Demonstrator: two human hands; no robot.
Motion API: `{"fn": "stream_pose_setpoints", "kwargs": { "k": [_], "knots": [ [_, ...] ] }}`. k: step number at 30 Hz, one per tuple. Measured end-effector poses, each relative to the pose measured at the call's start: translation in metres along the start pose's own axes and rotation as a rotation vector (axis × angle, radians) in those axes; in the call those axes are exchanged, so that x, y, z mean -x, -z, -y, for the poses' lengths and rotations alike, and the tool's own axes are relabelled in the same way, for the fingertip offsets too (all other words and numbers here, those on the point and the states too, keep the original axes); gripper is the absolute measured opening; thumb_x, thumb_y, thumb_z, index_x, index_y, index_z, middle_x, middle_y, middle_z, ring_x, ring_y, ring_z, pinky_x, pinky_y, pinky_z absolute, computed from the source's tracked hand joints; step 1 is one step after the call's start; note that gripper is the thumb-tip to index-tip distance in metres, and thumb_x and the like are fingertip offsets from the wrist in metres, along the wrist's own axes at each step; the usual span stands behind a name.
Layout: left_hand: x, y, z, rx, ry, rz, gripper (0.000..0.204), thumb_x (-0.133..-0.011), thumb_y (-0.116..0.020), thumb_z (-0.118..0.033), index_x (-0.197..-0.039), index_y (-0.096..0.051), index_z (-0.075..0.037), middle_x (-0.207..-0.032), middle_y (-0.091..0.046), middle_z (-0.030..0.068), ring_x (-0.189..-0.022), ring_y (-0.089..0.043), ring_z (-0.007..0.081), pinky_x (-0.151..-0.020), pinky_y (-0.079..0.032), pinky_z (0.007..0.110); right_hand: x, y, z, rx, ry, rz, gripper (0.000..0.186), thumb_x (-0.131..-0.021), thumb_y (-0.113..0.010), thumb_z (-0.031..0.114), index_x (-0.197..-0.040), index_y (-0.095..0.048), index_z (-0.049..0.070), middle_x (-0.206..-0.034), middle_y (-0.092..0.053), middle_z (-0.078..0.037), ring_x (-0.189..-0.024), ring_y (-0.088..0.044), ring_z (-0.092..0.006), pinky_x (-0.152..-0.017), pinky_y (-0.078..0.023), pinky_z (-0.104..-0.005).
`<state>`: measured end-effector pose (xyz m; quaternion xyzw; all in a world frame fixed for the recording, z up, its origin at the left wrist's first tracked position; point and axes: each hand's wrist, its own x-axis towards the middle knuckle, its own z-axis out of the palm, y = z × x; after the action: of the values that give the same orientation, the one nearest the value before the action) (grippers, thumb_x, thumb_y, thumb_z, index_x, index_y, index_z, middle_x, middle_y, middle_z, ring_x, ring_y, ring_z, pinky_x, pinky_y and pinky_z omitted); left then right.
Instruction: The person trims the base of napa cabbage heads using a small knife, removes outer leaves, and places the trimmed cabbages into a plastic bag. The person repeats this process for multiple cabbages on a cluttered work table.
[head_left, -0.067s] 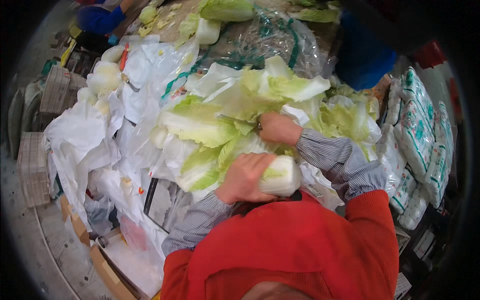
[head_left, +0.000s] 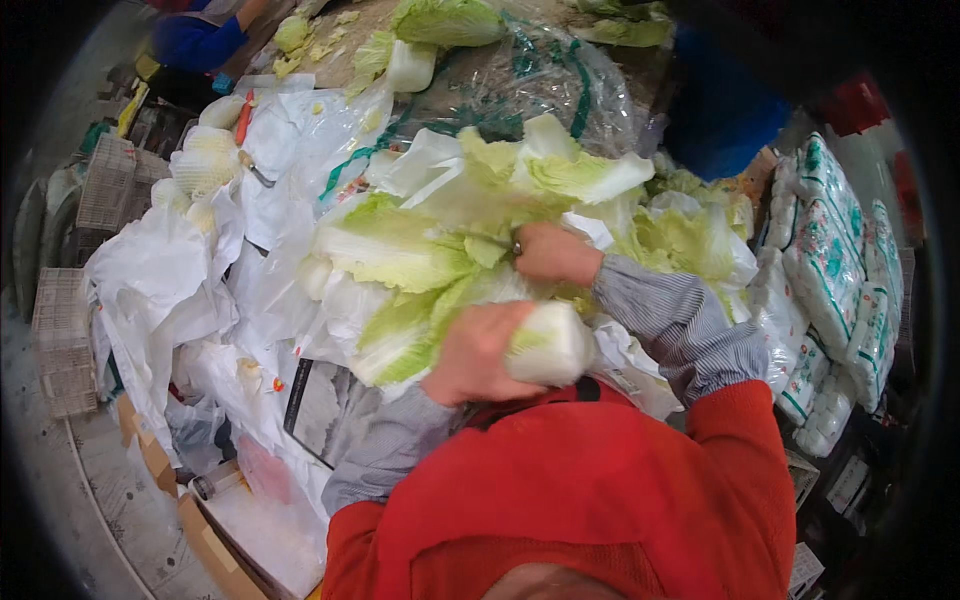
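A napa cabbage (head_left: 450, 270) is held at picture centre, its white stem end (head_left: 548, 345) cupped by the left hand (head_left: 478, 355), whose fingers are wrapped closed round the base. The long axis is run from that base at 5 o'clock up toward the splayed green leaves at 11 o'clock. The right hand (head_left: 555, 253), seen at 1 o'clock from the left hand, is closed on the leaves near the heart; whether a small blade is held there cannot be told. The work surface is covered with white plastic sheets (head_left: 170, 270), with stacked crates (head_left: 65, 340) at 9 o'clock and white printed sacks (head_left: 830, 270) at 3 o'clock. More cabbage (head_left: 445, 20) is seen at 12 o'clock.
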<state>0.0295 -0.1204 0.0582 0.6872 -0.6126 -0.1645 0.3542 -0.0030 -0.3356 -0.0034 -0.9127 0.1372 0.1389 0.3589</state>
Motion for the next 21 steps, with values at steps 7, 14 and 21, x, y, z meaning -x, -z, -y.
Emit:
{"fn": "stream_pose_setpoints", "kwargs": {
  "k": [7,14,21],
  "knots": [
    [0.026,0.062,0.014,0.492,0.145,-0.542,0.120,-0.055,-0.097,-0.026,-0.148,-0.027,0.002,-0.138,-0.051,0.0163,-0.124,-0.057,0.0284,-0.103,-0.048,0.041,0.070,0.066,0.056,-1.148,0.092,0.160,0.047,-0.090,-0.066,0.032,-0.126,-0.065,0.001,-0.095,-0.073,-0.012,-0.058,-0.063,-0.0136,-0.052,-0.051,-0.0269],
    [-0.035,0.058,0.023,0.585,0.109,-0.612,0.120,-0.067,-0.094,-0.034,-0.154,-0.018,-0.003,-0.146,-0.042,0.0173,-0.132,-0.048,0.0299,-0.110,-0.042,0.042,0.040,0.069,0.090,-0.794,0.291,-0.294,0.074,-0.078,-0.080,0.041,-0.134,-0.060,-0.002,-0.120,-0.070,-0.020,-0.101,-0.070,-0.0233,-0.087,-0.056,-0.0345],
    [-0.042,0.036,0.046,0.267,0.156,-0.566,0.096,-0.087,-0.079,-0.028,-0.157,-0.019,-0.001,-0.155,-0.030,0.0196,-0.140,-0.038,0.0328,-0.115,-0.035,0.044,0.014,0.034,0.062,-0.741,0.255,-0.478,0.067,-0.078,-0.074,0.051,-0.126,-0.067,0.004,-0.114,-0.073,-0.018,-0.104,-0.070,-0.0327,-0.094,-0.053,-0.0380]
  ]
}}
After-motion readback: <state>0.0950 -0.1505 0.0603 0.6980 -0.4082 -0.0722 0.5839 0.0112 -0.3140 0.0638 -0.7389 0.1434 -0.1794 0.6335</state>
